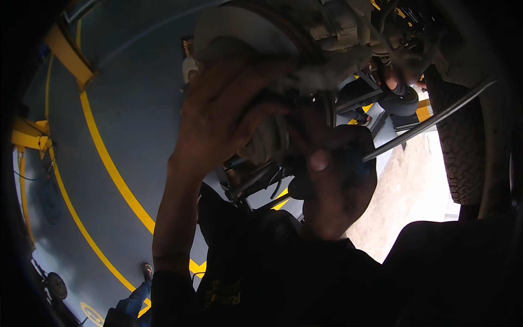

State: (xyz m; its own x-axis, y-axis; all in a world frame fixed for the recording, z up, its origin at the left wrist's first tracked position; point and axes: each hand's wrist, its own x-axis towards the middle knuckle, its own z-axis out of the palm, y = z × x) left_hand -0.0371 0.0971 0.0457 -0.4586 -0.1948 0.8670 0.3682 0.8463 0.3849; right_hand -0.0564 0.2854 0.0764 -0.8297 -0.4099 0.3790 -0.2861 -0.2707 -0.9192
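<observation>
Under a vehicle's wheel arch, my left hand (226, 106) reaches up to a dark wheel-hub and brake assembly (267, 136). Its fingers curl against a part there, which shade and blur keep from showing clearly. Lower and to the right, my right hand (335, 188) is closed in deep shadow, thumb toward the hub. From this fist a long thin metal bar (430, 121) slants up to the right, with a bluish tint where it meets the hand. A pale curved brake disc or shield (234, 30) stands above my left hand.
A treaded tyre (462, 147) hangs at the right. Yellow lines (111, 163) cross the grey floor, and yellow lift arms (68, 54) stand at the left. Another person (389, 90) shows beyond the underbody; someone's leg (133, 300) is at lower left.
</observation>
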